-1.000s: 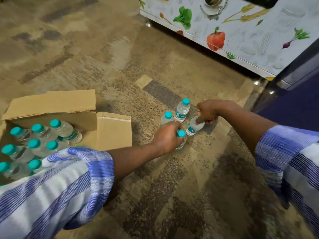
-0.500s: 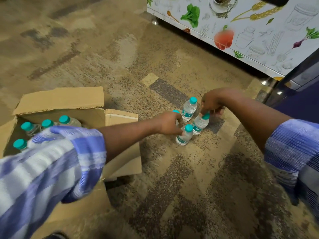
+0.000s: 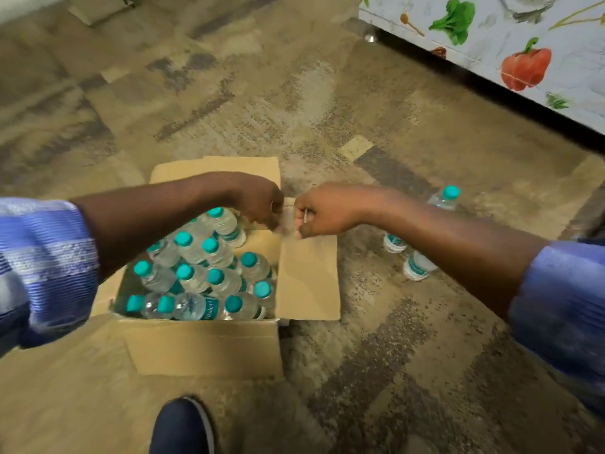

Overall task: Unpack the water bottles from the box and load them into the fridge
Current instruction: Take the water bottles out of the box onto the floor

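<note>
My left hand: my left hand (image 3: 258, 203) hangs over the far right corner of the open brown cardboard box (image 3: 203, 345), fingers curled downward; whether they close on anything I cannot tell, since the fingertips are hidden under the hand.
My right hand: my right hand (image 3: 322, 211) sits just right of the left one, nearly touching it, loosely fisted over the box's right flap (image 3: 307, 273); what it pinches, if anything, is hard to make out.
Bottles in the box: many small clear plastic water bottles with teal caps (image 3: 209, 273) fill the box, most upright, one lying on its side along the near wall; my left forearm hides those at the far left.
Bottles on the floor: to the right of the box, clear teal-capped bottles on the carpet (image 3: 417, 265) stand behind my right forearm, which cuts off their tops; one farther bottle shows its cap only above the arm.
Fridge: the white fridge printed with vegetables (image 3: 523, 44) is at the far right, cut off by the frame, its door side out of sight.
Floor: patterned tan and grey carpet (image 3: 229, 93).
Sleeves: blue and white striped sleeves (image 3: 42, 263) are blurred at both edges.
Shoe: the dark blue shoe tip (image 3: 183, 427) shows at the near edge.
</note>
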`<state>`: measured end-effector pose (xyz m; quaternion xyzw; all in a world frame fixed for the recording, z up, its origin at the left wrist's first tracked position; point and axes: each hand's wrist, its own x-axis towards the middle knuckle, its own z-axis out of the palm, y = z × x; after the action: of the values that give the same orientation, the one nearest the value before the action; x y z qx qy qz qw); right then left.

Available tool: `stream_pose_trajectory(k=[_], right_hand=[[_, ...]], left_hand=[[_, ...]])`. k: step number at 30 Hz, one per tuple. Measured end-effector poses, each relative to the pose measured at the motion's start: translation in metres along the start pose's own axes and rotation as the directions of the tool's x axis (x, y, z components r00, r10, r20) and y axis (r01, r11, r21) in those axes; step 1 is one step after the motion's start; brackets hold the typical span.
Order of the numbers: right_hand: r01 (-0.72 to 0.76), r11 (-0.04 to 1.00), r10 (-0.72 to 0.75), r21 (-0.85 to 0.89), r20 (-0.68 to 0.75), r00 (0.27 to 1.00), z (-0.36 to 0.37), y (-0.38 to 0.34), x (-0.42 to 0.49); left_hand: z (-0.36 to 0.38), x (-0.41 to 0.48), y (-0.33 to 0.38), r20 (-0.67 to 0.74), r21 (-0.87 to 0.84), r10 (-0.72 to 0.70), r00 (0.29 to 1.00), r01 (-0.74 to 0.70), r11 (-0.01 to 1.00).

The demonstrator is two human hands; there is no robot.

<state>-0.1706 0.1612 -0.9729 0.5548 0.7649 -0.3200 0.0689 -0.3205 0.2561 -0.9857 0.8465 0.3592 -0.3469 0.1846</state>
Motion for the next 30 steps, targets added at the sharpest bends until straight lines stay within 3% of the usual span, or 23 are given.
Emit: stream_pose_trajectory(k=[4,7,9,12,16,21,25,30], right_hand=[[0.138,0.989,-0.138,-0.045,-0.002,0.990,0.055,-0.048,0.022],[0.189,0.950,-0.202,-0.249,-0.029,0.979,0.093,-0.068,0.031],[0.211,0.900,-0.244,-0.382,-0.038,0.969,0.108,-0.075,0.035],[0.202,0.884,-0.264,-0.422,-0.095,0.960,0.115,-0.075,0.040],[0.171,0.957,-0.210,-0.235,-0.154,0.965,0.110,-0.064,0.042],[0.077,0.975,-0.022,0.206,-0.256,0.967,0.075,-0.050,0.035],[0.091,0.896,0.110,0.434,-0.416,0.903,0.014,-0.033,0.020],[0.098,0.858,0.231,0.504,-0.551,0.802,-0.067,0.016,-0.023]], left_hand=[[0.038,-0.008,-0.029,0.093,0.101,-0.036,0.995,0.027,0.995],[0.066,-0.006,-0.040,0.107,0.130,-0.011,0.994,-0.003,0.991],[0.081,-0.004,-0.042,0.067,0.089,0.042,0.997,-0.048,0.995],[0.096,0.001,-0.045,-0.055,0.071,0.140,0.989,-0.136,0.988],[0.097,0.003,-0.054,-0.219,-0.033,0.234,0.947,-0.247,0.969],[0.067,-0.008,-0.059,-0.257,-0.183,0.199,0.946,-0.249,0.951],[0.026,-0.024,-0.059,-0.428,-0.331,0.111,0.897,-0.270,0.904],[-0.012,-0.039,-0.041,-0.619,-0.372,0.064,0.783,-0.364,0.854]])
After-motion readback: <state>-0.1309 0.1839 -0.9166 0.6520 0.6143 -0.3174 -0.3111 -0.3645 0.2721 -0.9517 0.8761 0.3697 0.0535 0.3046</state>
